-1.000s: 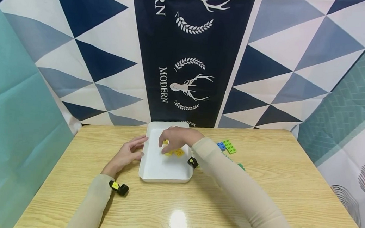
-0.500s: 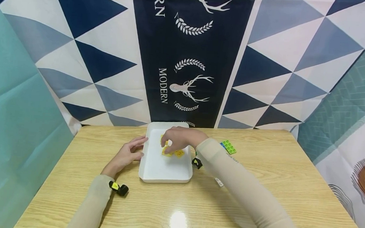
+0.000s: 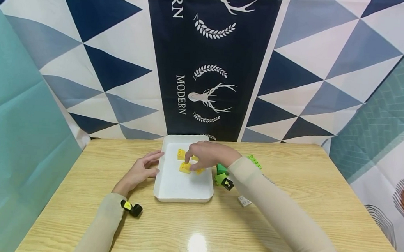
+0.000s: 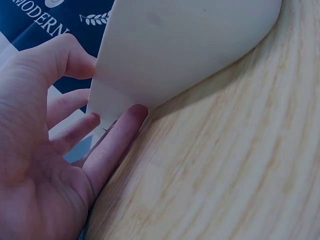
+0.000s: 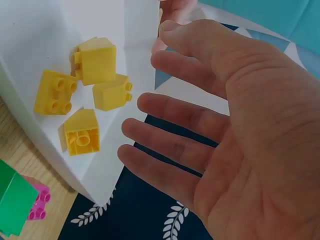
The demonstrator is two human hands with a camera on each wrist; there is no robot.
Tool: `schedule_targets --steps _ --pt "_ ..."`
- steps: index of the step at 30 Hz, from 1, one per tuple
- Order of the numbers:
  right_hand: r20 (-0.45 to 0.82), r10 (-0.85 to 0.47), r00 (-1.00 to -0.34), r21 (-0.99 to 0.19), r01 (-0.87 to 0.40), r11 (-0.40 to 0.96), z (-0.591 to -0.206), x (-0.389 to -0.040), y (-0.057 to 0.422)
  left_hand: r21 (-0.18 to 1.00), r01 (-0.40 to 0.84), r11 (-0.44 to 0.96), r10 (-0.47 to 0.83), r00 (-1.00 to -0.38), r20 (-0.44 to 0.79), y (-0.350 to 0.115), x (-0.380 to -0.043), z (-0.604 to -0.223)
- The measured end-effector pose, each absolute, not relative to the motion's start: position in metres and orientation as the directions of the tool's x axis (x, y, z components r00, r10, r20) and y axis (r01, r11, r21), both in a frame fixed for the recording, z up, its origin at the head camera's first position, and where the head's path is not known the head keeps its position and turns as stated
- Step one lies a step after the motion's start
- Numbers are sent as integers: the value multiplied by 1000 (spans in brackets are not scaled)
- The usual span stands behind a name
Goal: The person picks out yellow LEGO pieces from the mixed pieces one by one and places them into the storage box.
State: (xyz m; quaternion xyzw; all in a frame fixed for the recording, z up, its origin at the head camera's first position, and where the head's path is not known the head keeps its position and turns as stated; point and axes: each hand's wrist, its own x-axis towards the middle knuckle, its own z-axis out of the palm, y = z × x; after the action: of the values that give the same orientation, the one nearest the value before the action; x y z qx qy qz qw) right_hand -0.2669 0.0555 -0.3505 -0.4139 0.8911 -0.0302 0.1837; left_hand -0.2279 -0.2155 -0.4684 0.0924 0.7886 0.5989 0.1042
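Note:
Fingers of my left hand rest against the left wall of a white tray. In the left wrist view, the left hand touches the tray's outer wall, one fingertip low by the tabletop. Several yellow toy building bricks lie in the tray, among them a sloped brick and a second yellow brick. Over them hovers my right hand, hiding part of the group. The right wrist view shows that right hand with fingers spread and nothing held, apart from the yellow bricks.
Right of the tray, partly behind the right wrist, are a green brick and a lime piece. A whitish brick and a lime studded brick lie farther right. A pink brick shows beside the green one.
My right hand has moved rightward over the tray, uncovering more of the yellow bricks, the green pieces and the whitish brick. The left hand and tray have stayed put.

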Motion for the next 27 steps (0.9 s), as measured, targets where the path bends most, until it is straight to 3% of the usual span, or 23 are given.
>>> schedule_targets --steps 11,27 --pt "-264 -787 -558 -251 -748 614 -355 -262 77 970 26 242 281 -959 -44 -212 -219 -454" --pt "-274 -769 -578 -229 -737 636 -358 -253 96 968 10 252 277 -959 -63 -212 -220 -454"
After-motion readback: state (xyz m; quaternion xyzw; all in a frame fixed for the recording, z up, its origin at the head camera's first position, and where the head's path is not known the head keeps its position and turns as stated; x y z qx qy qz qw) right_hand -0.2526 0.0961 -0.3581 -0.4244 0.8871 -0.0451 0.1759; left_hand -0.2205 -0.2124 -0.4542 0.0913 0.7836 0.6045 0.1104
